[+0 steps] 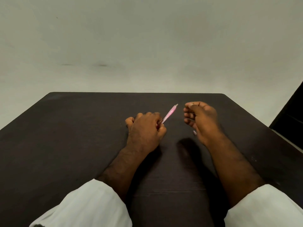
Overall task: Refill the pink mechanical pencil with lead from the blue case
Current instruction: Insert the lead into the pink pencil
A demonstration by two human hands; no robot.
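Observation:
My left hand (146, 128) rests on the dark table and is closed around the lower part of the pink mechanical pencil (170, 113). The pencil slants up to the right, its pale end pointing toward my right hand (201, 118). That hand hovers a short way to the right of the pencil's end, fingers curled. Its thumb and forefinger pinch a thin dark sliver (199, 104) that looks like a lead. A small pale pink piece (194, 132) lies on the table just under the right palm. The blue case is not in view.
The dark brown table (73, 136) fills the lower view, with its far edge against a plain pale wall. A dark object (291, 112) stands past the table's right corner. White sleeves cover both forearms near the bottom edge.

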